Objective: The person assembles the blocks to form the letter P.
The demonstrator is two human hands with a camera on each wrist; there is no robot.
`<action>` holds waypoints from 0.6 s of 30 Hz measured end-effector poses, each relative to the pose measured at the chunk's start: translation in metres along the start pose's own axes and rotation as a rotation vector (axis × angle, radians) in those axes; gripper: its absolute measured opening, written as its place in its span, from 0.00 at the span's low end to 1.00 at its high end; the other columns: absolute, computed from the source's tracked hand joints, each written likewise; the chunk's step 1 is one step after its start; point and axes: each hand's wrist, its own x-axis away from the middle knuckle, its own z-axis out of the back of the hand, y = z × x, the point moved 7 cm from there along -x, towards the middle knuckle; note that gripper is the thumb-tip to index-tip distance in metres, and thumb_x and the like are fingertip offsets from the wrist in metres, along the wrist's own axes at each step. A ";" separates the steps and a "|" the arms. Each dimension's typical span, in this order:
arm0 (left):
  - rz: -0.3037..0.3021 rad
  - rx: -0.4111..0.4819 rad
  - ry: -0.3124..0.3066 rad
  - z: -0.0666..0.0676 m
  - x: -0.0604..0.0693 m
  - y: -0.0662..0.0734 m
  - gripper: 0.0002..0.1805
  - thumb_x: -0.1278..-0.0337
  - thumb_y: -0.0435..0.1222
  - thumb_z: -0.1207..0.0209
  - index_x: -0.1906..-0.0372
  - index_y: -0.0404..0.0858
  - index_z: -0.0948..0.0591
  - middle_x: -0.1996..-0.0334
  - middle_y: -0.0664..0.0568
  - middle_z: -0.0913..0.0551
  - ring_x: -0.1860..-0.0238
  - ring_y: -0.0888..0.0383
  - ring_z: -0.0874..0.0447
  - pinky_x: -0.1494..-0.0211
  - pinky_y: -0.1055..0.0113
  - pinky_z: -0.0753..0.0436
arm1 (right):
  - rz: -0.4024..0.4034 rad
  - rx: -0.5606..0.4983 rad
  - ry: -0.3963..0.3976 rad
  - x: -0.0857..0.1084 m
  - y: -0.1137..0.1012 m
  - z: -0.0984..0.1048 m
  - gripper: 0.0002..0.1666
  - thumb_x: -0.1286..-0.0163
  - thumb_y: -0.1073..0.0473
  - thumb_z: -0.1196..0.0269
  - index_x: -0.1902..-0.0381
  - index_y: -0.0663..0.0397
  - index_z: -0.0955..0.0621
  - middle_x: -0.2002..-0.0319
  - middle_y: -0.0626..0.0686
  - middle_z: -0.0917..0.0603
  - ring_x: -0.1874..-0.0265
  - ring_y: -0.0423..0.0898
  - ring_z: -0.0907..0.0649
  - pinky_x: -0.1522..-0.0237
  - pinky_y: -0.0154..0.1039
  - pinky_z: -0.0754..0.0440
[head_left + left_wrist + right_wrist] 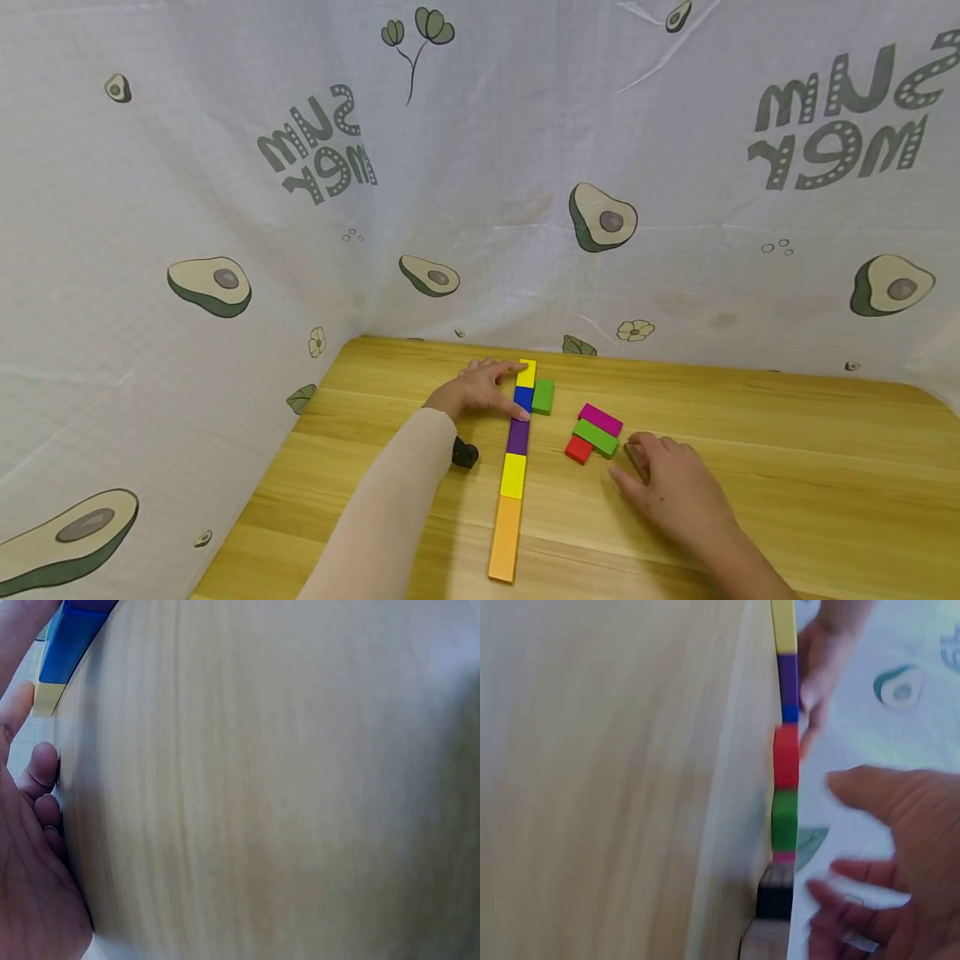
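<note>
A straight row of blocks runs away from me in the head view: an orange block (506,537), a yellow block (513,475), a purple block (518,436), a blue block (523,398) and a far yellow block (527,372). My left hand (483,387) rests at its far end, index finger on the far yellow block, thumb by the blue and purple blocks. Beside the blue block lies a green block (543,397). My right hand (678,483) hovers with spread fingers around a dark brown block (637,461), which lies on the table, partly hidden.
Between the row and my right hand, a magenta block (601,419), a green block (596,437) and a red block (578,449) lie close together. A black object (465,454) is partly hidden by my left sleeve. Printed cloth (510,275) hangs behind the wooden table (825,483).
</note>
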 end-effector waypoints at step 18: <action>-0.022 -0.007 0.016 -0.002 -0.003 0.000 0.44 0.49 0.67 0.35 0.25 0.69 0.35 0.27 0.53 0.32 0.28 0.47 0.41 0.24 0.41 0.39 | -0.082 -0.033 -0.168 -0.005 0.046 -0.001 0.23 0.34 0.43 0.32 0.60 0.59 0.20 0.76 0.48 0.24 0.76 0.45 0.28 0.75 0.39 0.33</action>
